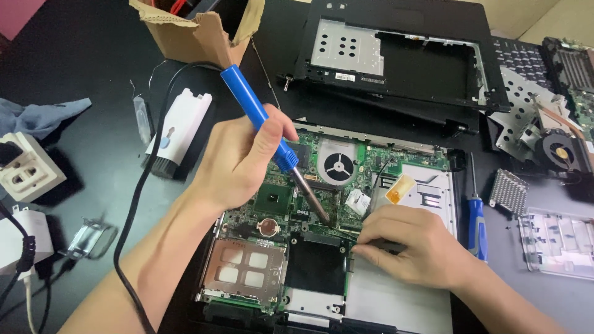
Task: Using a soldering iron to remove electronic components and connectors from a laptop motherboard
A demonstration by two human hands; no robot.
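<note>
Black desk (80, 68); blue-handled soldering iron (260, 120)

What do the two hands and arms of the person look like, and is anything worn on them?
Both the left hand and the right hand are bare: no gloves, rings, watch or wristband show. Both forearms are uncovered to the picture's edge, with no sleeves visible.
</note>
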